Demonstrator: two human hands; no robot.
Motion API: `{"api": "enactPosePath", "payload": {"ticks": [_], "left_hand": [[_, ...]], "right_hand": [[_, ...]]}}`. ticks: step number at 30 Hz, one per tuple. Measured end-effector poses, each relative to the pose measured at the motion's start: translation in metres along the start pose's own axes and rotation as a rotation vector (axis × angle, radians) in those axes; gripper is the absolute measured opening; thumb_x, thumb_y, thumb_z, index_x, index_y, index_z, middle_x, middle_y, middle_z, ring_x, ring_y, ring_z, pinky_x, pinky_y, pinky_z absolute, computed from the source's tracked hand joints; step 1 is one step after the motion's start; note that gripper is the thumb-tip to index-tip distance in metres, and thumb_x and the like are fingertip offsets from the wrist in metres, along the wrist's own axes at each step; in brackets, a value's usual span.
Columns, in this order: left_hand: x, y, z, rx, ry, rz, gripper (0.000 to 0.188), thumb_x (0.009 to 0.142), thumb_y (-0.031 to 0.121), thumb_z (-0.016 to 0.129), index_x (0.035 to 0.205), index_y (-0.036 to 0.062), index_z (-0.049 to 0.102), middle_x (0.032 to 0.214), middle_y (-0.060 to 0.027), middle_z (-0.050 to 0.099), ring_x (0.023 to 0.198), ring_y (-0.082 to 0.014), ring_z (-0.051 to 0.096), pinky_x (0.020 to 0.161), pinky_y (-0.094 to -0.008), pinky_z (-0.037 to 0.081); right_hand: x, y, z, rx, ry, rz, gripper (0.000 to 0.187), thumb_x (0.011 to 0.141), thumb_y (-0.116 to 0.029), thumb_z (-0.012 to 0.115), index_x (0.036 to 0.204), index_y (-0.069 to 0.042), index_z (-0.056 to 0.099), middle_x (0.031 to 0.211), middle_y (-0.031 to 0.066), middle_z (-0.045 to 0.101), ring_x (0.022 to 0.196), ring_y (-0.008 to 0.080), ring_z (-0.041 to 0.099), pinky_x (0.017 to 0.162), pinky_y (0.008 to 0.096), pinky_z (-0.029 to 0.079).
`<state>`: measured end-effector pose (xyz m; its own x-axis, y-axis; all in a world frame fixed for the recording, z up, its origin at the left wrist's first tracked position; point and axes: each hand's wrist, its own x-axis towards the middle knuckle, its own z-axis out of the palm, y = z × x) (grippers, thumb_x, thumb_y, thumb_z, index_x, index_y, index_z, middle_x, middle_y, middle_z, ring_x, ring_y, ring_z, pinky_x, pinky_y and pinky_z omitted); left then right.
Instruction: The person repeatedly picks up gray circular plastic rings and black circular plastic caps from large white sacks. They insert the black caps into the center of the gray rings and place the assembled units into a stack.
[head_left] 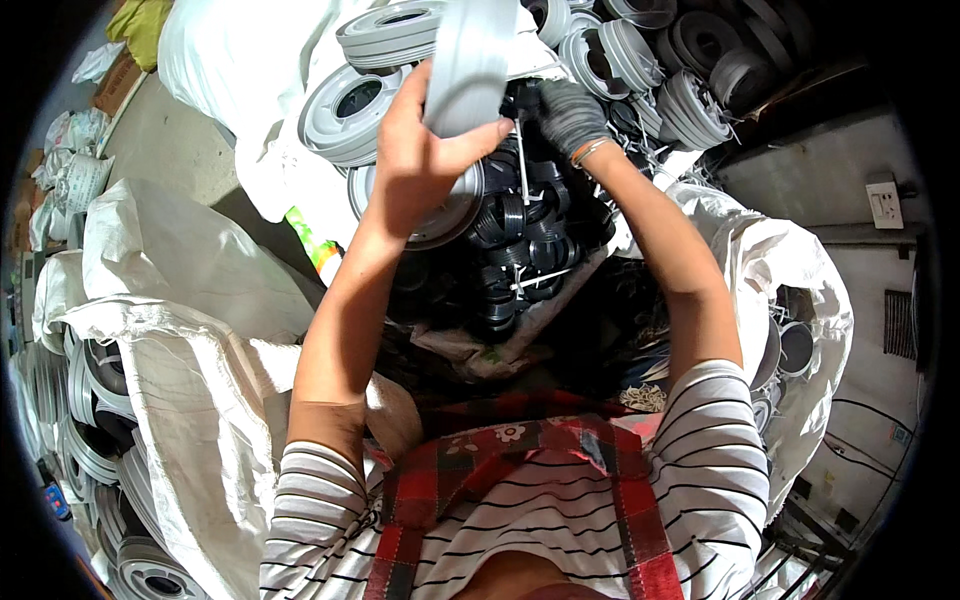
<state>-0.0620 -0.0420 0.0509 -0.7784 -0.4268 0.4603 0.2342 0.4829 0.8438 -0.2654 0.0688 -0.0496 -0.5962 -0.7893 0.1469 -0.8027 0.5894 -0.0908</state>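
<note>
Bare, my left hand point(425, 165) is closed on a light grey plastic ring point(470, 65), held upright with the thumb on its near edge. Beneath it lie grey round plastic parts point(345, 110) with hollow centres. My right hand point(572, 115), in a dark grey glove, is to the right of the ring, fingers curled down at a heap of small black plastic parts point(515, 215). The fingertips merge with the dark heap, so what they grip cannot be made out. Thin white plastic strips point(523, 165) stick out among the black parts.
More grey rings point(625, 55) are piled at the back right. A white woven sack point(190, 350) with grey parts stands at my left, another sack point(800, 260) at my right. A wall with a socket plate point(884, 204) rises at the far right.
</note>
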Motion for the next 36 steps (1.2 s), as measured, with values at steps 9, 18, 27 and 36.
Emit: {"api": "enactPosePath", "payload": {"ticks": [9,18,27,36], "left_hand": [[-0.023,-0.018,0.026,-0.239,-0.081,0.171,0.025,0.091,0.013,0.052,0.109,-0.0033,0.057,0.099,-0.0119,0.064,0.092,-0.0184,0.059,0.082,-0.029,0.045],[-0.028,-0.002,0.018,-0.784,-0.228,-0.561,0.043,0.083,0.024,0.06,0.111,-0.0079,0.053,0.096,-0.0131,0.062,0.085,-0.0198,0.06,0.075,-0.0322,0.051],[-0.027,0.007,0.017,-0.902,-0.274,-0.655,0.048,0.078,0.021,0.068,0.113,-0.0077,0.051,0.097,-0.0121,0.06,0.081,-0.0193,0.061,0.07,-0.0306,0.053],[-0.031,0.01,0.021,-0.378,-0.253,-0.376,0.064,0.072,0.02,0.077,0.12,-0.004,0.042,0.095,-0.0089,0.057,0.08,-0.0133,0.056,0.067,-0.0265,0.049]], "right_hand": [[-0.059,-0.01,-0.087,0.017,0.607,-0.446,0.034,0.074,-0.008,0.058,0.108,-0.008,0.061,0.105,0.0132,0.06,0.092,0.0295,0.06,0.081,0.0378,0.049],[-0.074,-0.042,-0.087,0.497,0.208,-0.257,0.072,0.065,-0.041,0.072,0.119,0.0,0.05,0.115,0.0234,0.052,0.109,0.0368,0.05,0.093,0.0408,0.042],[-0.088,-0.04,-0.09,0.494,0.171,-0.399,0.07,0.065,-0.025,0.075,0.126,-0.007,0.048,0.123,0.0184,0.048,0.116,0.0352,0.044,0.099,0.0411,0.037],[-0.079,-0.022,-0.068,0.259,0.1,-0.466,0.073,0.067,-0.037,0.075,0.125,-0.004,0.044,0.102,0.0164,0.061,0.091,0.0335,0.062,0.078,0.0377,0.05]]}}
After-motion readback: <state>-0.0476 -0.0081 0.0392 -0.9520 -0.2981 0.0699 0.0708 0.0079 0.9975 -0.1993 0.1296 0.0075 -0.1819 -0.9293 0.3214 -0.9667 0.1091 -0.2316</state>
